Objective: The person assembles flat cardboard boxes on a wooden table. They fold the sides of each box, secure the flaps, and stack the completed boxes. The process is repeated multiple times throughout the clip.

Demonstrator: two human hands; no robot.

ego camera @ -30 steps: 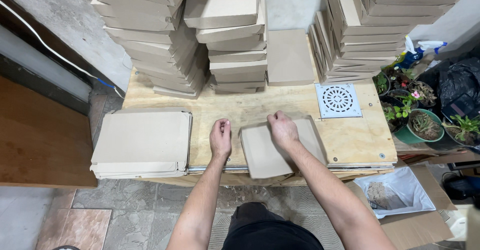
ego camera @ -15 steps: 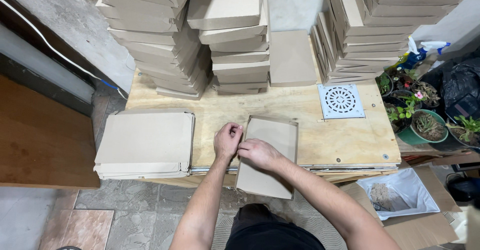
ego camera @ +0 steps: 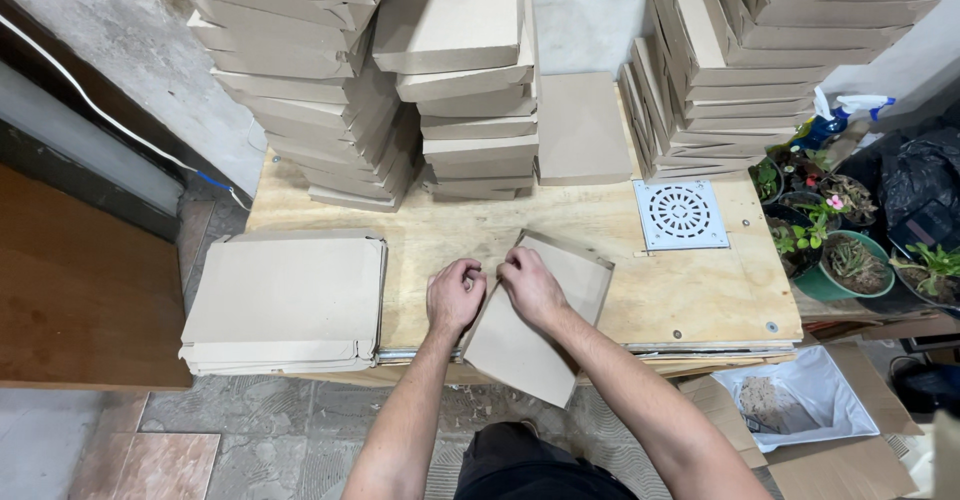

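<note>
Head view – hands: left hand (ego camera: pixel 455 295) curls its fingers onto the left edge of the cardboard piece (ego camera: pixel 535 325); right hand (ego camera: pixel 532 285) presses thumb and fingers down on its upper left corner.
Work piece: flat tan cardboard, tilted, lying on the plywood table (ego camera: pixel 690 290); its lower corner overhangs the front edge.
Step in hand: judged to be creasing a side flap – the fold looks only begun.
Next move: calls for firm pressure along the crease; both hands close together.
Surroundings: flat stack (ego camera: pixel 285 300) just left; tall stacks (ego camera: pixel 300 80) behind; white grate (ego camera: pixel 680 215) right; potted plants (ego camera: pixel 850 250) beyond; none obstructs.
</note>
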